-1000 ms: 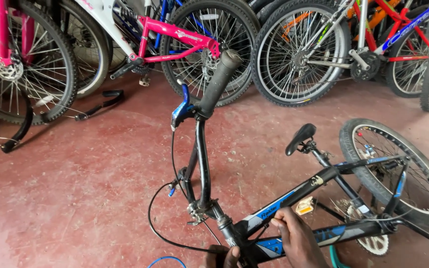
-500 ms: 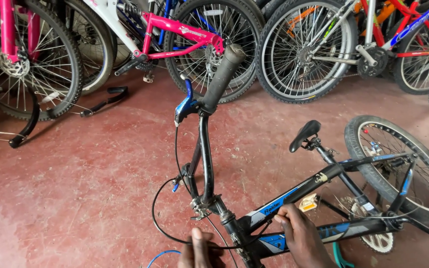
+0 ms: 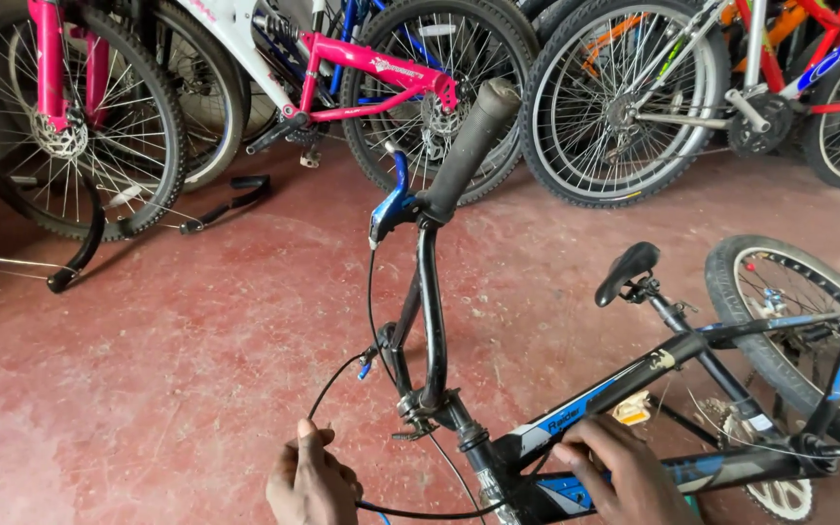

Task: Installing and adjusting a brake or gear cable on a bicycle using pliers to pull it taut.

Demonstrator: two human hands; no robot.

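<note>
A black and blue bicycle (image 3: pixel 634 384) lies on its side on the red floor, its handlebar (image 3: pixel 464 151) with a black grip pointing up. My right hand (image 3: pixel 619 476) rests on the frame's lower tube near the head tube, fingers curled over it. My left hand (image 3: pixel 311 481) is at the bottom edge, closed around a thin black brake cable (image 3: pixel 337 379) that loops from the blue brake lever (image 3: pixel 393 202) down past the stem. The saddle (image 3: pixel 626 272) and rear wheel (image 3: pixel 809 340) lie to the right.
Several bicycles stand in a row at the back: a pink one (image 3: pixel 362 83), a white frame, and red and orange ones (image 3: pixel 789 58). A black kickstand-like bracket (image 3: pixel 230 199) and a curved black part (image 3: pixel 85 248) lie on the red concrete floor (image 3: pixel 167 389) at the left.
My left hand has come into view at the bottom and closed on the brake cable. My right hand has stayed on the frame. The view has shifted slightly.
</note>
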